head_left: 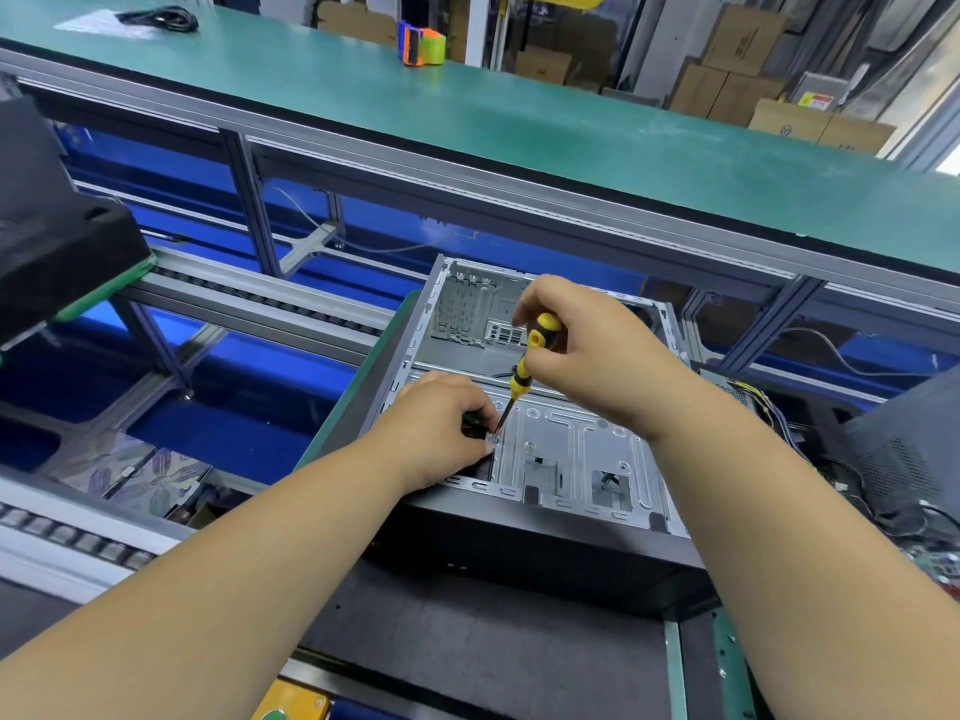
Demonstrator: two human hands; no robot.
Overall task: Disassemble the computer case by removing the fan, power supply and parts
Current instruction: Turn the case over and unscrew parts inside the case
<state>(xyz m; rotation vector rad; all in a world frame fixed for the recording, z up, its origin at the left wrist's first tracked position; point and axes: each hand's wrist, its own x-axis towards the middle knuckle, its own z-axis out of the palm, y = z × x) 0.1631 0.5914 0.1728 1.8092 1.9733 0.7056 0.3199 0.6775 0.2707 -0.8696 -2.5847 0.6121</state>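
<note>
Lying on its side on a dark desk, near the far edge: an open computer case, side panel off, bare grey metal inside. Showing a back wall with slotted card openings and a rectangular port cutout, a stamped floor plate with raised ribs, round bosses and two square holes, and a dark outer panel facing the camera. Looking largely stripped, with no board visible on the floor plate.

Gripping a screwdriver with a yellow and black handle: the right hand, fingers wrapped around the top of the handle, shaft tilting down and to the left. Tip resting on a small silver screw near the left side of the floor plate.

Pinching right beside that screw: the left hand, thumb and fingertips closed around something small and dark, touching the shaft's lower end; cannot tell exactly what is being pinched.

Sitting just off the right edge of the desk: a black mesh box with loose wires. Running behind: a green shelf carrying an orange and green tape dispenser.
</note>
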